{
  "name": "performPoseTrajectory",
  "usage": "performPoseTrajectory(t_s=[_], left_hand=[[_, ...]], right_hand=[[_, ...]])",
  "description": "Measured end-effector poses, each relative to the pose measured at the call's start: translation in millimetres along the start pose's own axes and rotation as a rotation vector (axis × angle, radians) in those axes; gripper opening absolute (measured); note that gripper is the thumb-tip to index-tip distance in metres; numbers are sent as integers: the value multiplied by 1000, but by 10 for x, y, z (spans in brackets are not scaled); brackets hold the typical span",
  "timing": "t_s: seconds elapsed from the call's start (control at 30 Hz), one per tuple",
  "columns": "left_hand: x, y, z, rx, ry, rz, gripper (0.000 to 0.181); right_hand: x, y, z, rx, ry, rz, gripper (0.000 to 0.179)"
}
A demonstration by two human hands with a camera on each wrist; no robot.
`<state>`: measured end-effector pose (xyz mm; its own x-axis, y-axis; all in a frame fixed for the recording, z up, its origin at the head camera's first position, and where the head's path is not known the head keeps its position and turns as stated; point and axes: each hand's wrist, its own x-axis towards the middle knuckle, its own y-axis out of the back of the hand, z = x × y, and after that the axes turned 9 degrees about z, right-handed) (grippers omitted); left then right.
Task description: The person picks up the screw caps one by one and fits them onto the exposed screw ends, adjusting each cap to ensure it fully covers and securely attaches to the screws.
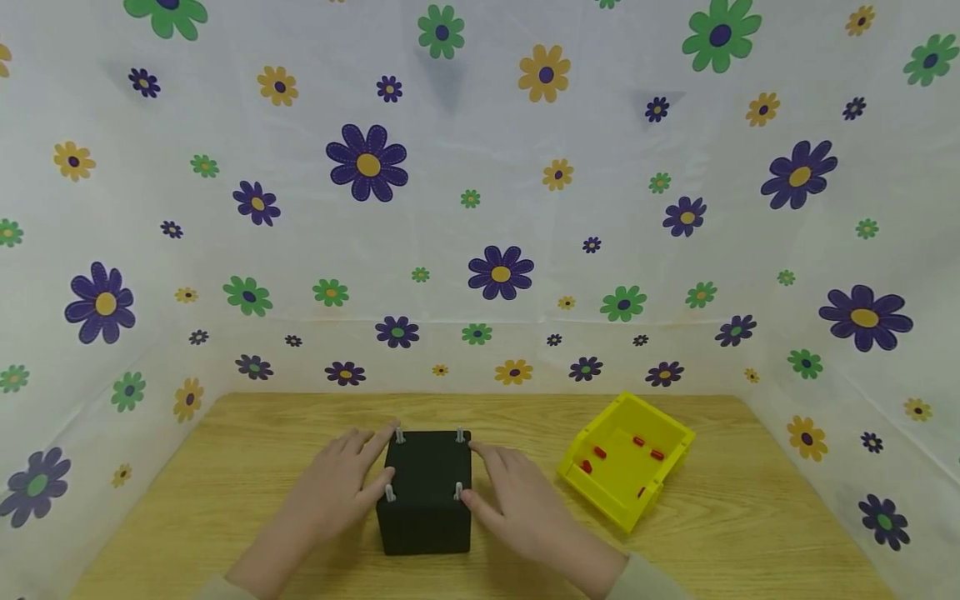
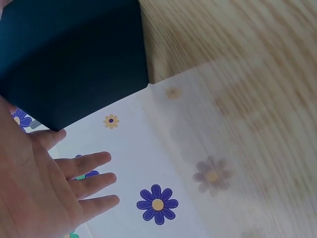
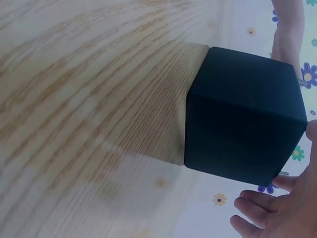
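A black box stands on the table, with several small pale pegs upright near the corners of its top. My left hand lies along its left side, forefinger tip at the far left peg and thumb tip by the near left one. On the other side is my right hand, its forefinger at the far right corner and thumb at the near right peg. The left wrist view shows the left hand's other fingers straight and spread off the box. In the right wrist view, the right hand's lower fingers are likewise extended beside it.
Right of the box, a yellow bin sits turned at an angle, with several small red capsule-like pieces inside. A white flower-print sheet surrounds the wooden table at the back and both sides.
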<state>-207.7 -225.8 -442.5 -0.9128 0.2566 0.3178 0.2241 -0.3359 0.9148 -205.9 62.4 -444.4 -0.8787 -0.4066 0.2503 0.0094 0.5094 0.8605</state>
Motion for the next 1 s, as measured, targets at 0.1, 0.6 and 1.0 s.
performPoseTrajectory(t_s=[0.1, 0.6, 1.0], left_hand=[[-2, 10, 26, 5, 13, -4, 65], [15, 88, 69, 50, -5, -23, 65], [56, 200, 108, 148, -70, -57, 62]], right_hand=[[3, -6, 25, -7, -4, -3, 71], [-3, 85, 28, -70, 37, -27, 70], [-30, 194, 39, -180, 105, -70, 73]])
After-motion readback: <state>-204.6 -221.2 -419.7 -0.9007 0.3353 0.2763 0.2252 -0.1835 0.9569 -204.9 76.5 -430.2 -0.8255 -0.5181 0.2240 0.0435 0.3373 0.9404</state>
